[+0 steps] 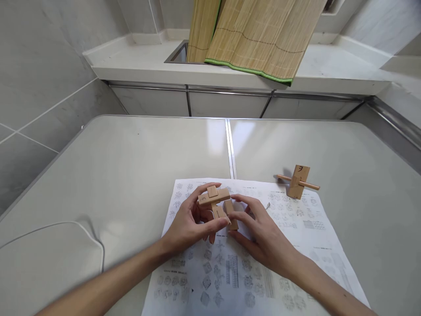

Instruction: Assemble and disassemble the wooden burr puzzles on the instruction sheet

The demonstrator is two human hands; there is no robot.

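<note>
Several wooden puzzle pieces (214,198) are fitted together in a cross-like cluster above a printed sheet. My left hand (194,219) grips this cluster from the left, its thumb along the near side and fingers behind and below. On the right side of the cluster, an upright wooden block (231,215) sits between the thumb and fingers of my right hand (258,224). Whether that block is joined to the rest cannot be made out. Dark handwritten marks show on some of the wood.
A printed instruction sheet (226,281) with small diagrams lies under my hands. Another wooden assembly (298,182) with a thin rod through it stands at the sheet's upper right. A white cable (95,239) lies left on the folding table (148,149). A bamboo mat (263,39) hangs over the counter behind.
</note>
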